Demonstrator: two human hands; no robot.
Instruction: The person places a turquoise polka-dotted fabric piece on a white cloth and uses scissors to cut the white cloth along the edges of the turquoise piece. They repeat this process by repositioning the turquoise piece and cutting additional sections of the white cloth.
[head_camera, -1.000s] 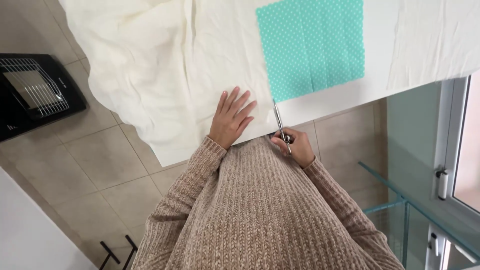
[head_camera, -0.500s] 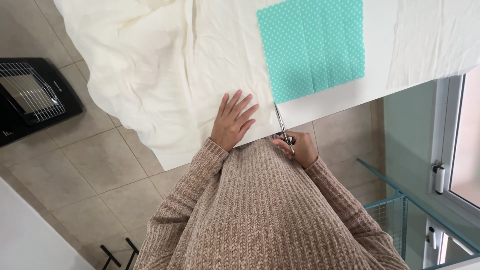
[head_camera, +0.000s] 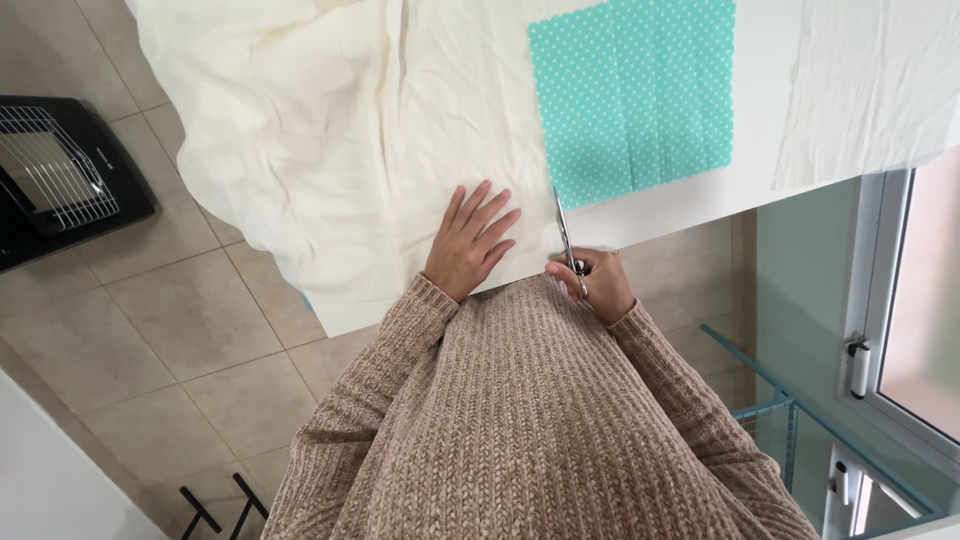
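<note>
A large cream fabric (head_camera: 330, 140) lies spread over a white table (head_camera: 760, 110), its left part hanging off the edge. My left hand (head_camera: 470, 245) rests flat on the cream fabric near the table's front edge, fingers spread. My right hand (head_camera: 592, 282) grips the handles of metal scissors (head_camera: 566, 238), whose blades point away from me along the fabric's right edge. A square of turquoise fabric with white dots (head_camera: 632, 95) lies just beyond and to the right of the blades. My knitted beige sleeves fill the lower part of the view.
Another pale cloth (head_camera: 865, 85) lies at the table's right end. A black heater with a wire grille (head_camera: 55, 180) stands on the tiled floor at left. A glass shelf (head_camera: 800, 400) and a window frame (head_camera: 865, 330) are at lower right.
The view has shifted slightly. My right hand with the scissors stays at the fabric's front edge, and my left hand remains flat on the cloth.
</note>
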